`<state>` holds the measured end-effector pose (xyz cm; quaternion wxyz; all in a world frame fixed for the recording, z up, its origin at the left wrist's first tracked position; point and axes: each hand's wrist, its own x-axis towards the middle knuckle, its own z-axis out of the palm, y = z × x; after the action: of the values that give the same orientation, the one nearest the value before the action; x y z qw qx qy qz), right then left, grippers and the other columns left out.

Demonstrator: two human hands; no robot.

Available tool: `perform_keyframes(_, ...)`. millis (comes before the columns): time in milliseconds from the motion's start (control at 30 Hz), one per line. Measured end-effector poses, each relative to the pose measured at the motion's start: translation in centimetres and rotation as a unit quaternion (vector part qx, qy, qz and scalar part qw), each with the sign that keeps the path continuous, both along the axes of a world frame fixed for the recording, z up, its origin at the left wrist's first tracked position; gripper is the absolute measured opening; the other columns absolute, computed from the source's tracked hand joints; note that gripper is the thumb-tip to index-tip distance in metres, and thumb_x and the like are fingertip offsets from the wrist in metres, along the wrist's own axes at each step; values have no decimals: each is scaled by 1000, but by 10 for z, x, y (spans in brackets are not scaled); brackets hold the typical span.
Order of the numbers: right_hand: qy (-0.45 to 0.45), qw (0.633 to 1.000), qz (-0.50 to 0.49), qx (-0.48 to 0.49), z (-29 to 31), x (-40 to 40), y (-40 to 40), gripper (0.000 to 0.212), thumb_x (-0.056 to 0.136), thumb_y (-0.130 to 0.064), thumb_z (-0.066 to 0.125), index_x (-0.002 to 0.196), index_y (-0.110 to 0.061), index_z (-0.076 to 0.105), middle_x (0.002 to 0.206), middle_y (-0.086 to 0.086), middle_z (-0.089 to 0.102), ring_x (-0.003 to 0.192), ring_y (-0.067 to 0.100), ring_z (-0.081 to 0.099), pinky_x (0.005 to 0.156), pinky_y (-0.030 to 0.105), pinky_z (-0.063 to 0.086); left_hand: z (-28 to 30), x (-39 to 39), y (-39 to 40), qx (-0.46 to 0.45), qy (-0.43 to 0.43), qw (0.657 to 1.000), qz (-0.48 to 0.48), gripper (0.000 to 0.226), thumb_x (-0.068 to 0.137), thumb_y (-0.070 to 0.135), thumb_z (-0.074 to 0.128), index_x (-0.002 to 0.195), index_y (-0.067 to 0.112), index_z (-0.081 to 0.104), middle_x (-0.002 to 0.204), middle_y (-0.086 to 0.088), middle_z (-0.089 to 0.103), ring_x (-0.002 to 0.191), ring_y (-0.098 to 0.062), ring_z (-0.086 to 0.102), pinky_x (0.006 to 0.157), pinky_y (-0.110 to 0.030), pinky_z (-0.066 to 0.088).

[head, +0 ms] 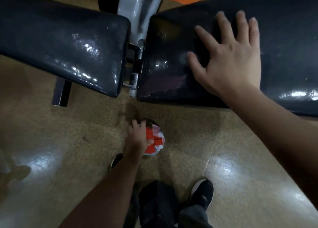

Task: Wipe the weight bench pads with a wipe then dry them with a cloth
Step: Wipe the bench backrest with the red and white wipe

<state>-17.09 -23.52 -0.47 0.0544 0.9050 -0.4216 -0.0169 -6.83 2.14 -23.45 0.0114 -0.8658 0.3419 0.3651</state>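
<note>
Right hand (228,59) lies flat, fingers spread and straight, on the right pad (284,43) of a weight bench, gripping nothing. That dark pad runs lengthwise from mid-frame out to the right edge, its short end facing the left pad (56,43) across a narrow gap where the grey frame (136,14) and a metal hinge (134,83) show. The left pad stretches the other way, toward the left edge — both surfaces carry a wet-looking shine.

Lower down, the left hand (137,136) reaches to the floor (68,124) and grips a red-and-white pack (154,141), fingers curled over its top. The pack sits on the floor just in front of the gap between the pads, well below the right hand; its long axis is hard to judge under the hand. Two black shoes (203,193) stand near the bottom edge.
</note>
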Motion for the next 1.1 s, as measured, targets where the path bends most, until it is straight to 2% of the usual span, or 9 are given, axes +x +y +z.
perform_keyframes(233,14,1000,-7,-5,2,1,1,68,101,-68,21,160,-35,30,170,12,20,157,42,10,128,57,6,3,-5,4,-45,-58,996,-46,49,83,38,74,124,23,52,121,-1,53,111,-22,53,90,-35,49)
perform_keyframes(333,24,1000,-7,9,7,3,2,68,101,-68,21,160,-36,28,171,12,18,157,41,8,128,56,4,21,-1,-1,-29,-6,998,-56,27,96,36,57,118,21,53,113,-2,64,102,-22,61,85,-36,51)
perform_keyframes(467,18,995,-21,93,26,6,-2,65,100,-64,34,159,-37,34,171,12,14,158,40,2,128,54,0,84,15,-17,-64,112,992,-10,29,102,30,49,128,19,51,112,-7,67,100,-24,66,78,-34,51)
perform_keyframes(567,18,983,-17,183,53,9,7,65,98,-61,44,157,-37,36,172,9,13,159,34,4,129,49,0,154,35,-27,-125,154,980,31,18,101,35,52,116,24,53,102,0,70,93,-16,68,79,-37,56)
perform_keyframes(733,-52,950,-89,295,117,14,38,59,99,-55,50,154,-37,41,169,4,25,157,27,15,127,44,11,287,67,-56,-215,125,966,68,16,98,47,52,100,32,45,87,6,68,80,-8,67,68,-30,53)
perform_keyframes(900,-240,811,-260,467,205,30,58,48,98,-54,56,140,-30,60,145,6,56,137,30,48,116,43,39,427,67,-90,-317,98,933,142,16,98,33,56,96,20,47,78,11,60,70,5,55,57,-18,41)
perform_keyframes(967,-326,689,-298,574,250,37,61,39,101,-52,54,123,-25,70,123,3,71,110,19,68,90,34,57,469,57,-98,-356,116,915,151,13,93,22,60,87,25,49,73,10,58,65,4,54,54,-12,39)
perform_keyframes(1033,-392,541,-294,684,287,44,63,42,106,-48,43,90,-17,65,75,0,72,59,7,67,50,20,52,503,46,-104,-375,153,903,140,18,87,16,62,84,31,53,71,8,61,65,3,59,55,-11,42)
perform_keyframes(1100,-423,475,-304,709,309,45,62,55,102,-60,42,72,-18,61,56,0,60,44,11,58,43,20,44,529,36,-110,-377,213,895,107,14,85,19,64,85,33,61,75,8,67,71,-4,67,58,-19,51)
